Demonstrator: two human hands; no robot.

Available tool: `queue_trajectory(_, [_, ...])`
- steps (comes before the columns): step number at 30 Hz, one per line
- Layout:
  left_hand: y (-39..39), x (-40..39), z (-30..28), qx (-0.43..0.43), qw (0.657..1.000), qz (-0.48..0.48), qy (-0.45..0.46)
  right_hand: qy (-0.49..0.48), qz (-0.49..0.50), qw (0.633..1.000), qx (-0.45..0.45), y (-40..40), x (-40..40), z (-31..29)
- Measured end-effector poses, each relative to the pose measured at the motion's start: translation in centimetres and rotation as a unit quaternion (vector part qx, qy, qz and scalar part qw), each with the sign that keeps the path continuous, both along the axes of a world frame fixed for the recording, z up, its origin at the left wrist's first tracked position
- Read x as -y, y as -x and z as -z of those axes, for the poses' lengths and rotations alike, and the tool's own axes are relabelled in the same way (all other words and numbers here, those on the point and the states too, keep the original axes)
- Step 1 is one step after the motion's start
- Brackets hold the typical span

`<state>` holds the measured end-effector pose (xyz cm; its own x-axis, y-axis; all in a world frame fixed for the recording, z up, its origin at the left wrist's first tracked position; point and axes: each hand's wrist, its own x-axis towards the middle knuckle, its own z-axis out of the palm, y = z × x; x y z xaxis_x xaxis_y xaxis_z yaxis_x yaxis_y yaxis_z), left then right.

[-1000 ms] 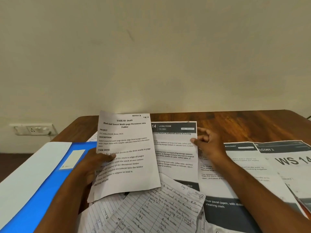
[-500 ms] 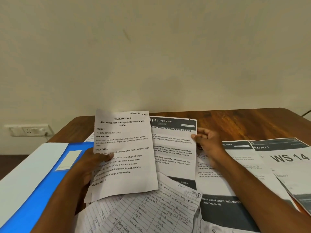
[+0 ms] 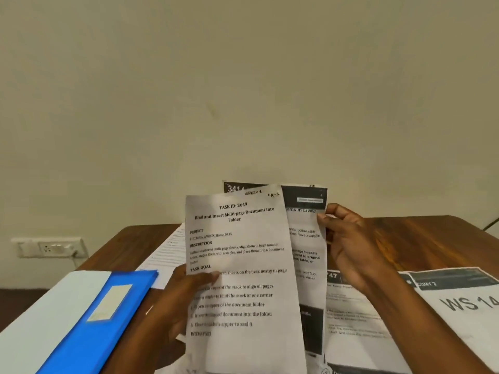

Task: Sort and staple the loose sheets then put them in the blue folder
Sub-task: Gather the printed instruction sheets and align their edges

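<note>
- Two printed sheets are lifted off the tabletop (image 3: 421,238) at the centre of the frame, fanned so that both headings can be read; this looks like a check of page order before stacking.
- The left hand (image 3: 186,292) grasps the task sheet (image 3: 243,279), thumb laid across its left edge at mid-height, which keeps the page upright and facing the camera.
- The right hand (image 3: 351,247) pinches the right edge of the dark-header sheet (image 3: 307,238), tucked behind the task sheet and offset to the right, probably to line it up behind.
- The blue folder (image 3: 108,319) lies at lower left, closed, with a pale label on its cover; a light blue sheet (image 3: 40,319) lies along its left side.
- More loose sheets (image 3: 432,319) rest flat at lower right, one marked "WS 14", not yet gathered.
- No stapler is in view.
- Most of the rear sheet is covered by the front one, so its page number cannot be read.
- Sheets at the bottom edge and far right are cut off, and motion blur smears the smaller print.
</note>
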<state>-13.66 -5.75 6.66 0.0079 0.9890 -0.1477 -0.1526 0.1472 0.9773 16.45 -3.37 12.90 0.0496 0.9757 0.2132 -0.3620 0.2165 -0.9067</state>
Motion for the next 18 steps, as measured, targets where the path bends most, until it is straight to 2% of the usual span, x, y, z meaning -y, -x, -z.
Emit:
queue_trajectory(9, [-1.3, 0.5, -0.7, -0.007, 0.999, -0.018, -0.026, -0.029, -0.029, 0.999, 0.017, 0.6, 1.7, -2.2])
queue_trajectory(18, [-2.1, 0.6, -1.6, 0.004, 0.990, -0.099, -0.096, -0.105, 0.051, 0.986, 0.121, 1.3, 2.5, -3.0])
